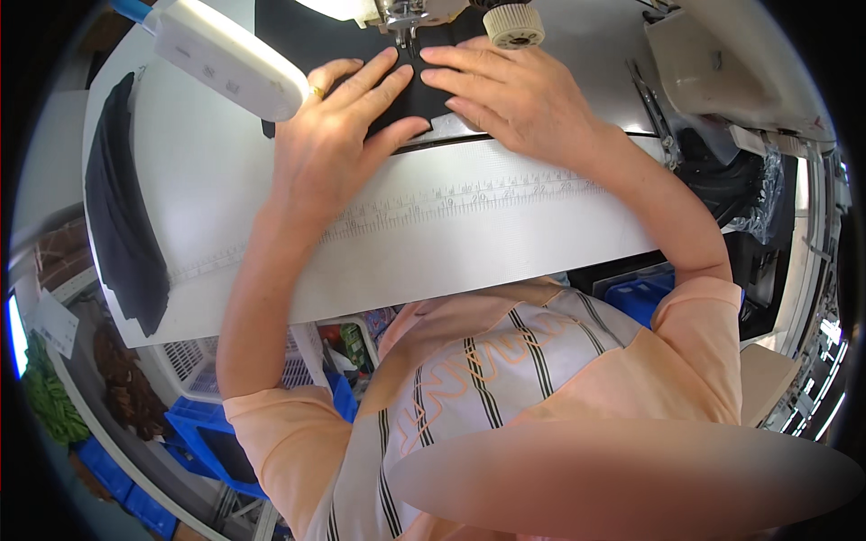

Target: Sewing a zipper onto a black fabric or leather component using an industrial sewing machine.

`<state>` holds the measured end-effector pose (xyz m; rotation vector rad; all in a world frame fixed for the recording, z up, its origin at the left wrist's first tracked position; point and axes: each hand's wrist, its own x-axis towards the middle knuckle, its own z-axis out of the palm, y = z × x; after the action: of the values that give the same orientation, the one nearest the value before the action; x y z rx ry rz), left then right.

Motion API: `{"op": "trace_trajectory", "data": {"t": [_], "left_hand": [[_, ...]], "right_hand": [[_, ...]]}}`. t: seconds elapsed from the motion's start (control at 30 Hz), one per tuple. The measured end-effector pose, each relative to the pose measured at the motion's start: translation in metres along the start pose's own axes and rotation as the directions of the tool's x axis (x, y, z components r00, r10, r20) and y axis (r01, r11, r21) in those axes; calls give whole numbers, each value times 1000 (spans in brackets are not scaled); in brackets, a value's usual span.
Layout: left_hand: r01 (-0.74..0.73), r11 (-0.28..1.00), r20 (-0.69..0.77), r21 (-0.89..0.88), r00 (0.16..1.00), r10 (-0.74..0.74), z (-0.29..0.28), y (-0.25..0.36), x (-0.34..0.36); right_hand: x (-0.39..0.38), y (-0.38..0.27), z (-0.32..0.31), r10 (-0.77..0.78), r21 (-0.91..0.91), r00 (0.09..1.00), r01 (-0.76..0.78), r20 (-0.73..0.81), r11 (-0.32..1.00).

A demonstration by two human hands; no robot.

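Observation:
Black fabric [293, 41] lies on the sewing machine's bed, running beneath the presser foot [408, 41]. My left hand [334, 131], with a ring on one finger, rests flat on the fabric to the left of the foot, fingers spread and thumb out to the side. On the other side, my right hand [514, 95] lies with its fingers stretched toward the foot, their tips on the fabric. Both sets of fingertips are close to the needle area. Neither hand grips anything; the needle itself is hard to make out.
A white elongated device [230, 63] juts in at upper left. Black cloth [122, 207] drapes over the table's left edge. A printed ruler scale [478, 198] crosses the white tabletop [406, 261]. Metal tools [648, 104] and dark cloth [713, 171] sit at right. Below left is a white basket [185, 361].

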<state>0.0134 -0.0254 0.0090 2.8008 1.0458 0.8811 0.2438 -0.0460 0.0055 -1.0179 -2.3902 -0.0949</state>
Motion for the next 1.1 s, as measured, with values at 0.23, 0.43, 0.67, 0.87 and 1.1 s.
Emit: {"op": "trace_trajectory", "data": {"t": [0.23,0.43,0.67,0.87,1.1], "left_hand": [[45,999,77,2,996,-45,0,-8,4],[39,999,57,-21,998,-38,1,-10,8],[27,999,36,-27,999,-26,2,-11,5],[4,1000,2,-31,1000,-4,4,-9,7],[64,998,51,-30,997,-62,6,-12,6]], "right_hand": [[4,5,4,18,-15,1000,-18,1,1000],[6,8,3,32,-9,999,-32,11,999],[3,6,4,39,13,999,-39,11,999],[4,8,6,33,38,999,-31,-43,999],[-9,139,-3,778,877,608,-449,161,170]]}}
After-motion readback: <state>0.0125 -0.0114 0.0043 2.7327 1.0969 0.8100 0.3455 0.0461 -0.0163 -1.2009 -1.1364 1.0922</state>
